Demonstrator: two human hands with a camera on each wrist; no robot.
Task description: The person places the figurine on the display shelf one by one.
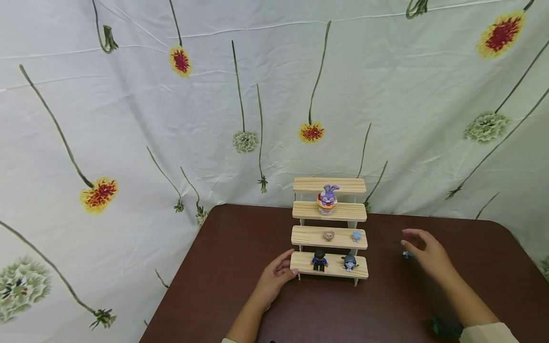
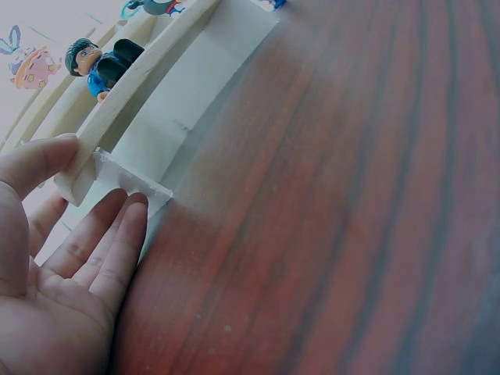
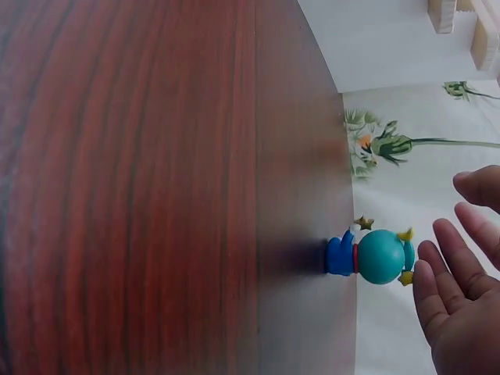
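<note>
A four-step wooden display stand (image 1: pixel 306 237) stands on the table, with my left hand (image 1: pixel 274 278) at the left end of its lowest step. In the left wrist view, my left thumb and index finger (image 2: pixel 47 160) pinch the board's end, and the other fingers lie by the clear side support (image 2: pixel 129 173). To the right of the stand, my right hand (image 1: pixel 431 255) hovers with parted, slightly bent fingers over a small figurine (image 3: pixel 380 256). That figurine has a round teal head, a blue body and yellow stars. The right hand holds nothing; its fingertips are close to the figurine's head.
On the lowest step sit a black-haired toy figure (image 1: pixel 319 261) and a dark-hatted figurine (image 1: pixel 349 262). Above them are a pinkish head figurine (image 1: pixel 328 235) and a light-blue one (image 1: pixel 356 236). A purple rabbit figurine (image 1: pixel 328 199) stands higher up. Behind the table (image 1: pixel 240 238) hangs a flowered cloth (image 1: pixel 274 66).
</note>
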